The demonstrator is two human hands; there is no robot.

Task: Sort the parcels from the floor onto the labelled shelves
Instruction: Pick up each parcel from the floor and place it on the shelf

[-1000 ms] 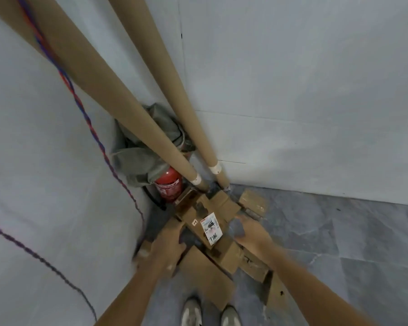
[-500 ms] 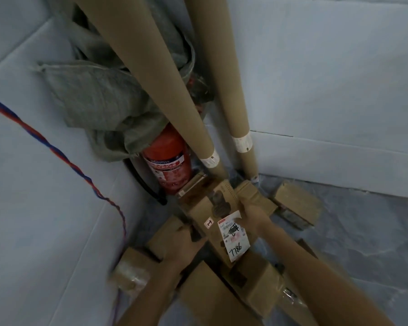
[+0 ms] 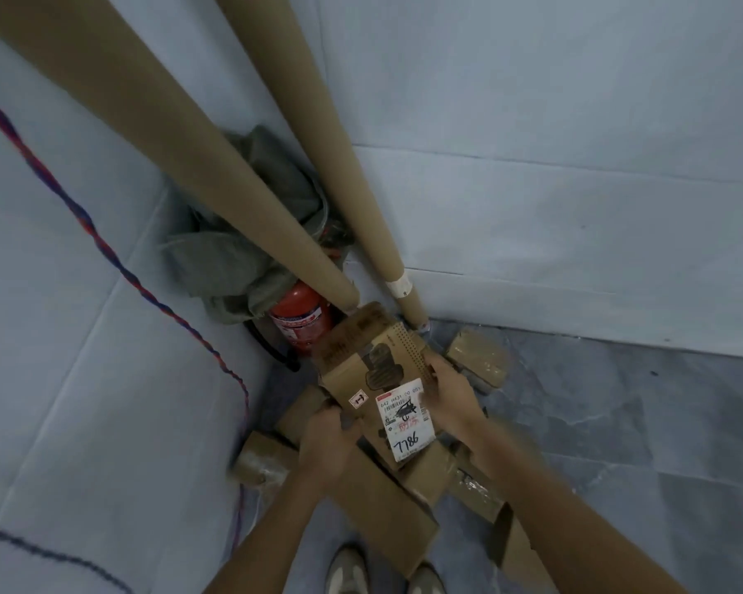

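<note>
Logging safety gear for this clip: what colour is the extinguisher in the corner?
Red, with a pale label. The extinguisher shows best in the head view.

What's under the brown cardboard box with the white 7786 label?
Other brown cardboard parcels lie piled beneath it on the grey tiled floor. The labelled brown cardboard box covers the pile's middle, so that part cannot be seen.
</note>
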